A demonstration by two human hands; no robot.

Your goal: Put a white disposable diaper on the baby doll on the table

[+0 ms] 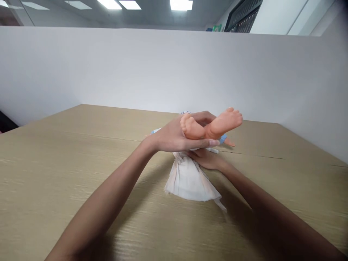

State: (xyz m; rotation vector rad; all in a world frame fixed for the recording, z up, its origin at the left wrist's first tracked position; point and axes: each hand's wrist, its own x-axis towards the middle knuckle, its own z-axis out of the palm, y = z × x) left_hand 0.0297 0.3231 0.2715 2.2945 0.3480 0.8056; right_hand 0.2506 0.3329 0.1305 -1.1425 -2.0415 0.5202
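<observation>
A baby doll lies on the wooden table (67, 163) with its legs lifted; its two feet (217, 125) point up and cross. My left hand (174, 137) is wrapped round the doll's legs and holds them up. A white diaper (190, 179) is spread on the table under the doll, its near end toward me. My right hand (206, 157) reaches under the raised legs and rests at the diaper's far end, its fingers mostly hidden by the left hand. A blue-edged bit of the doll's clothing (223, 138) shows by the legs.
A white partition wall (163, 69) stands along the table's far edge and right side. Ceiling lights (181, 4) and a dark window frame show above it.
</observation>
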